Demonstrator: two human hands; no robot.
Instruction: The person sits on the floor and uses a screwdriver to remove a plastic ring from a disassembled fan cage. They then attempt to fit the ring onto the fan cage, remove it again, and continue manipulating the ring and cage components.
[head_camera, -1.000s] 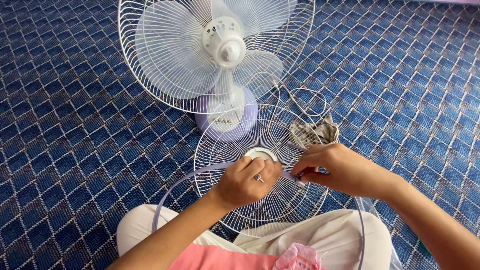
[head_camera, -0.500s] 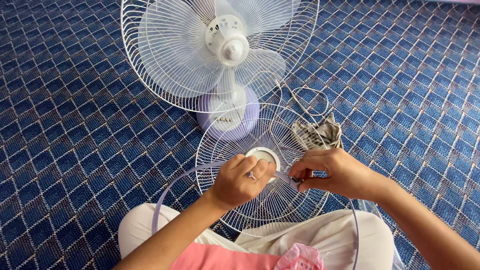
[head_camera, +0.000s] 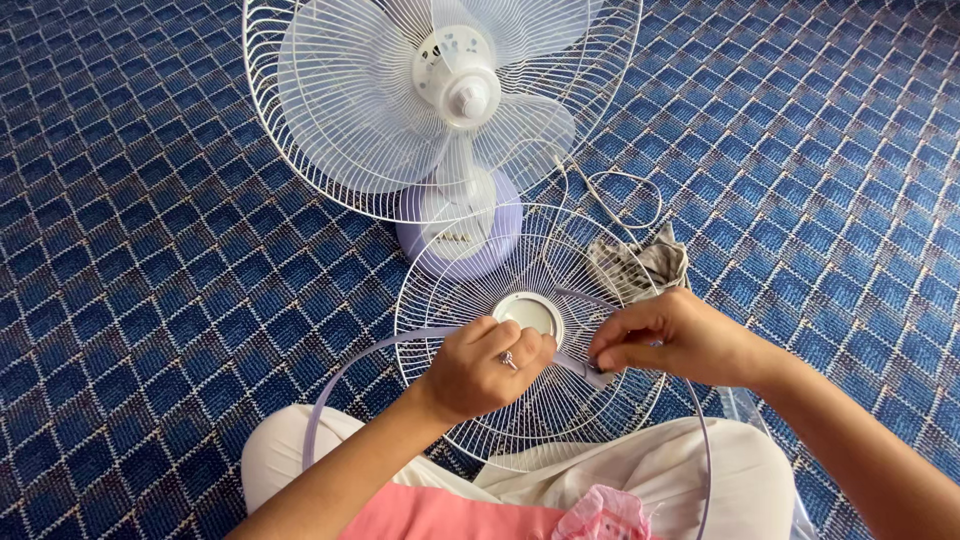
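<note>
Loose front grille (head_camera: 530, 340) lies across the lap, flat and face-up, both hands on it near its hub. Left hand (head_camera: 485, 365) curled shut on the thin lilac rim band (head_camera: 400, 342); right hand (head_camera: 680, 335) pinches the band's end just right of centre, the band running left-right between them. Beyond, fan (head_camera: 450, 100) stands on blue carpet (head_camera: 150, 250).

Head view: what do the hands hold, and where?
Both hands, left hand and right hand, pinch the lilac rim band over the loose fan grille.

Both my forearms reach in from below, meeting close together. My left hand (head_camera: 485, 362) is curled with its fingers bent. My right hand (head_camera: 680, 337) pinches, fingertips pressed together.
</note>
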